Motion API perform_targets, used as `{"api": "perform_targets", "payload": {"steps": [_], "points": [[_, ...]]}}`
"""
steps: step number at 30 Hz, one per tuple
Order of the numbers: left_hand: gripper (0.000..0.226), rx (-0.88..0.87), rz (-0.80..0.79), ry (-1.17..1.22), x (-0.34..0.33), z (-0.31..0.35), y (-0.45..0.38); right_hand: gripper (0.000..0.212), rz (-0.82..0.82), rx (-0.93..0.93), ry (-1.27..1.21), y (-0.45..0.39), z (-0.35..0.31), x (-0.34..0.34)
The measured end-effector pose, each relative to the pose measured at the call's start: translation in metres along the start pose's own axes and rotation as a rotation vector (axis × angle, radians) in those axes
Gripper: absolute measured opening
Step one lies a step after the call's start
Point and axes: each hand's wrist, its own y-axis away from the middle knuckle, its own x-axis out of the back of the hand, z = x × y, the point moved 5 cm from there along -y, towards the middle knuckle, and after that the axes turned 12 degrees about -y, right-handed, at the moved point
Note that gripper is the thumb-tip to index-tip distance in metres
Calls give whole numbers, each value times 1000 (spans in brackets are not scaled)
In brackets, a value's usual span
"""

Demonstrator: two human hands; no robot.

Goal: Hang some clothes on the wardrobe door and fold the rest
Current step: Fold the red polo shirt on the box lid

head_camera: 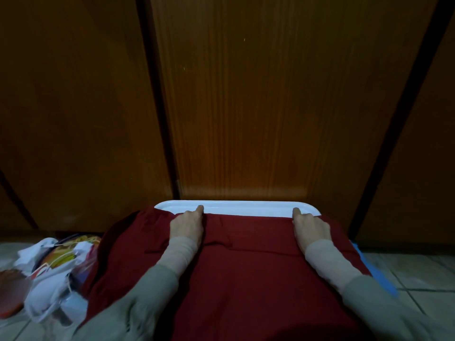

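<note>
A dark red garment [248,262] lies spread over a white tray-like surface [236,207], with part of it hanging off the left side. My left hand [188,225] grips the garment's far edge on the left, index finger pointing onto the white rim. My right hand [311,226] holds the same far edge on the right, fingers curled into the cloth. The brown wooden wardrobe door [270,94] stands directly behind the tray.
A heap of white and patterned clothes and bags [51,269] lies on the tiled floor at the left. A blue item [376,274] pokes out from under the garment at the right. Tiled floor [423,274] shows at the right.
</note>
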Motion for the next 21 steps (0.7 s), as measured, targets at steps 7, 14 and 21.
{"api": "perform_targets", "payload": {"steps": [7,14,21], "points": [[31,135,144,81,17,2,-14,25,172,-43,-205,-19,-2,6],[54,-129,-81,156,-22,8,-10,56,-57,3,-159,-16,-9,-20],[102,-345,-146,55,-38,-22,-1,59,-293,89,-151,-7,5,-30]]}}
